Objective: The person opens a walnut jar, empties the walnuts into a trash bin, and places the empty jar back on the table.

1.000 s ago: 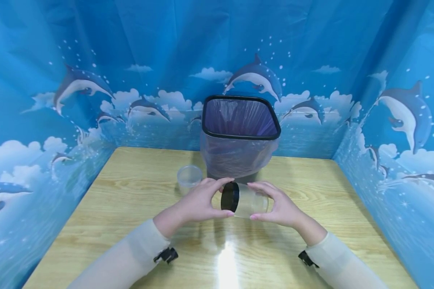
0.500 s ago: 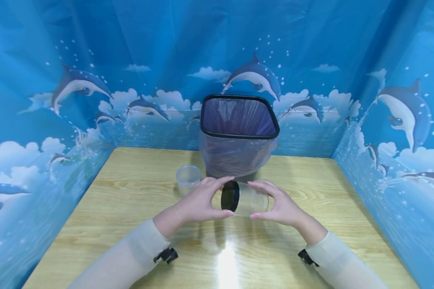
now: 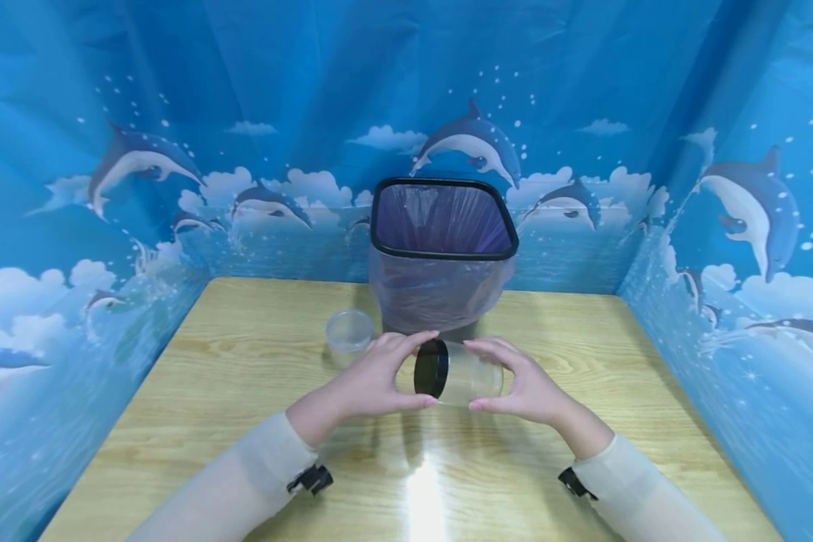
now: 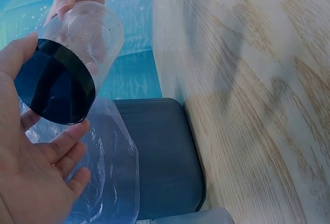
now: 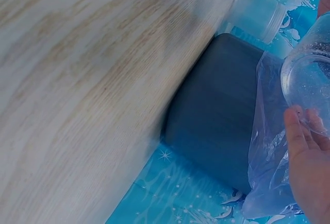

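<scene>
A clear plastic jar (image 3: 470, 376) with a black lid (image 3: 431, 369) lies on its side in the air, held between both hands above the table. My left hand (image 3: 379, 376) grips the lid end, thumb below and fingers above. On the other side, my right hand (image 3: 525, 384) holds the jar's base end the same way. In the left wrist view the black lid (image 4: 56, 82) faces the left palm and sits on the jar (image 4: 93, 33). The right wrist view shows the jar's round bottom (image 5: 309, 87) by the right fingers; much of the jar is cut off there.
A bin (image 3: 440, 293) with a black rim and a translucent purple liner stands at the back, behind the hands. Left of it is a clear open cup (image 3: 348, 331), partly behind the left hand. A dolphin-print curtain (image 3: 298, 90) surrounds the wooden table (image 3: 244, 331).
Both hands and the jar keep their place. The bin, cup and curtain appear shifted slightly left, as the head view turns a little.
</scene>
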